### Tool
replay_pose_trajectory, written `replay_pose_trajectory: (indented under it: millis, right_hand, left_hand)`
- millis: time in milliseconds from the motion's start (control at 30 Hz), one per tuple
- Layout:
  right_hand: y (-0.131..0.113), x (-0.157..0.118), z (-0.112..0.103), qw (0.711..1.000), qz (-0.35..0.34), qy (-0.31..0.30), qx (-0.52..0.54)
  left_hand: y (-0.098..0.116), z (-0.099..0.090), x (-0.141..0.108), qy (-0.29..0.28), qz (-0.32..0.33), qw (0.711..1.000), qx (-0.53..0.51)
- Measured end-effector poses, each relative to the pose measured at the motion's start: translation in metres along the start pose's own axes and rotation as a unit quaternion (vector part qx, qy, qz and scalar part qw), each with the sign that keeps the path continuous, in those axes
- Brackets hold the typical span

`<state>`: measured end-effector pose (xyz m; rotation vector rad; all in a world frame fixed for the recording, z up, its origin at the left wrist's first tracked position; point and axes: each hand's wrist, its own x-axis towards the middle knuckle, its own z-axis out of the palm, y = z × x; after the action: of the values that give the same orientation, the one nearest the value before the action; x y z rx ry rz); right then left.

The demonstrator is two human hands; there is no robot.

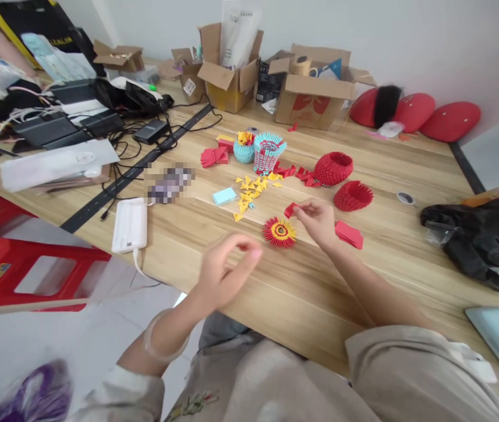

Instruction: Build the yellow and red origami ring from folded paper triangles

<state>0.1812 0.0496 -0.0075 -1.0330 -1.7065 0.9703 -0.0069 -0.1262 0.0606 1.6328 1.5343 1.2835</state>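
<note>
My right hand pinches a small red paper piece between thumb and fingers, above the table. Just below it lies a round folded-paper piece with red spikes and a yellow ring around a dark centre. To the left of that, my left hand is raised near the table's front edge. Its thumb and fingertips curl together, slightly blurred, and nothing shows between them. Yellow folded-paper triangles lie scattered beyond my hands. Beside them is a light-blue paper stack, and red paper slips lie right of my right wrist.
Farther back stand a blue-and-red paper basket, a blue paper ball-shaped piece and two red paper bowls. Cardboard boxes line the wall. A white power bank lies left, a black bag right.
</note>
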Motion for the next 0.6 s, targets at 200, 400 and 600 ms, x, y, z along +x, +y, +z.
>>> replay_pose_trajectory:
  millis: [200, 400, 600]
  right_hand:
    - [-0.010, -0.058, -0.001, 0.996, 0.011, 0.039, 0.084]
    - [0.004, -0.065, 0.001, 0.992, -0.009, 0.066, 0.103]
    - [0.006, -0.070, 0.002, 0.987, 0.008, 0.048, 0.155]
  left_hand:
    - [-0.021, 0.064, 0.068, -0.107, 0.023, 0.991, 0.082]
    - [-0.038, 0.090, 0.074, -0.131, -0.095, 0.984, -0.078]
    - [-0.055, 0.087, 0.068, -0.146, -0.205, 0.933, -0.256]
